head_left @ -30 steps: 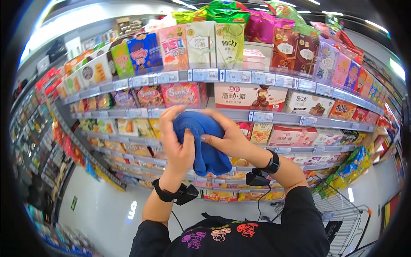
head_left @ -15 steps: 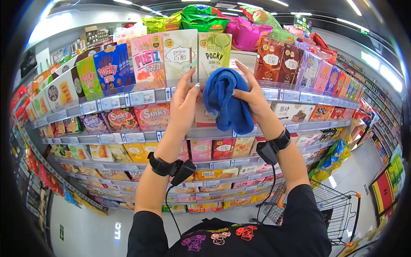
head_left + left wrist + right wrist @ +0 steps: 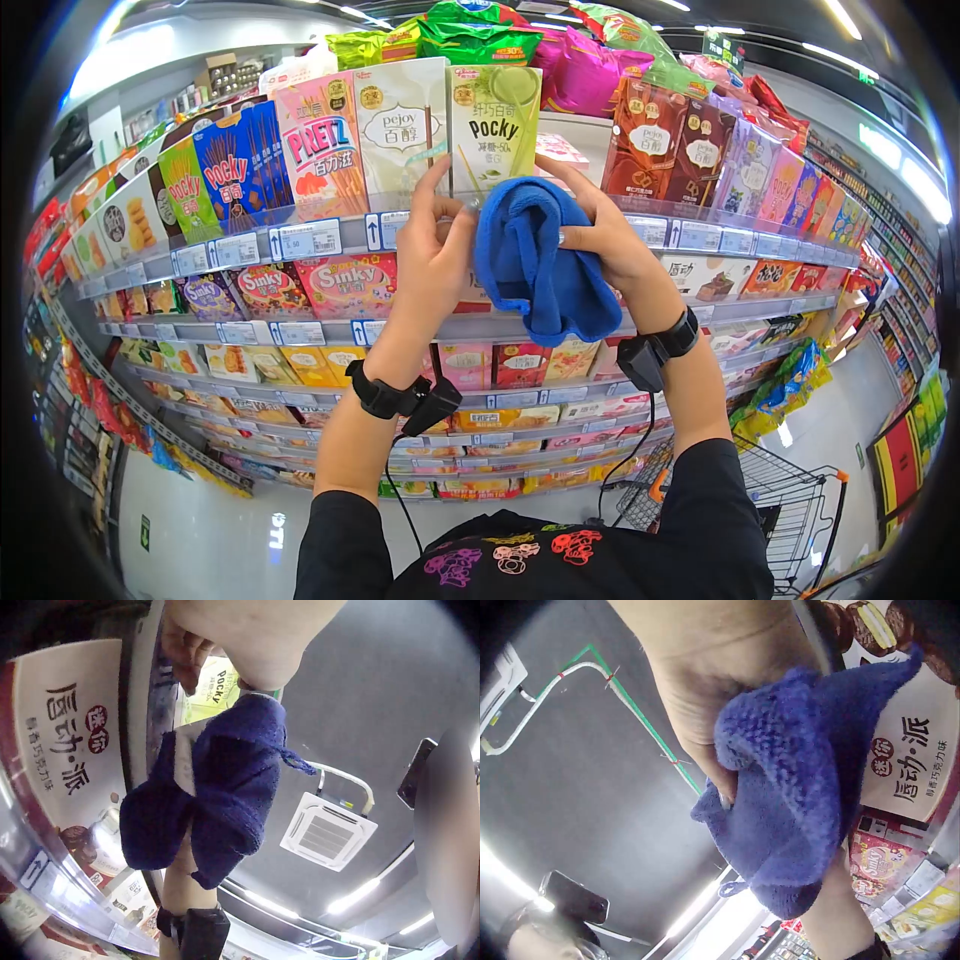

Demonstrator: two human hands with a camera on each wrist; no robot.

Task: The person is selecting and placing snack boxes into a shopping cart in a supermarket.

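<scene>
A bunched blue cloth hangs from my right hand, whose thumb presses on it. It fills the middle of the right wrist view, its folds covering part of that hand. My right fingertips reach up beside the lower right edge of the green Pocky box on the top shelf. My left hand is at this box's lower left, its index fingertip in front of the gap beside the white Pejoy box. In the left wrist view, the Pocky box shows beyond my left hand.
Price tags line the shelf edge in front of my forearms. A pink Pretz box stands left of the Pejoy box, and brown Pejoy boxes stand to the right. A wire shopping cart is at lower right.
My hands have parted and risen to the top shelf; the cloth, earlier between both hands, now hangs from the right one. Over the last half second the hands stay about the Pocky box.
</scene>
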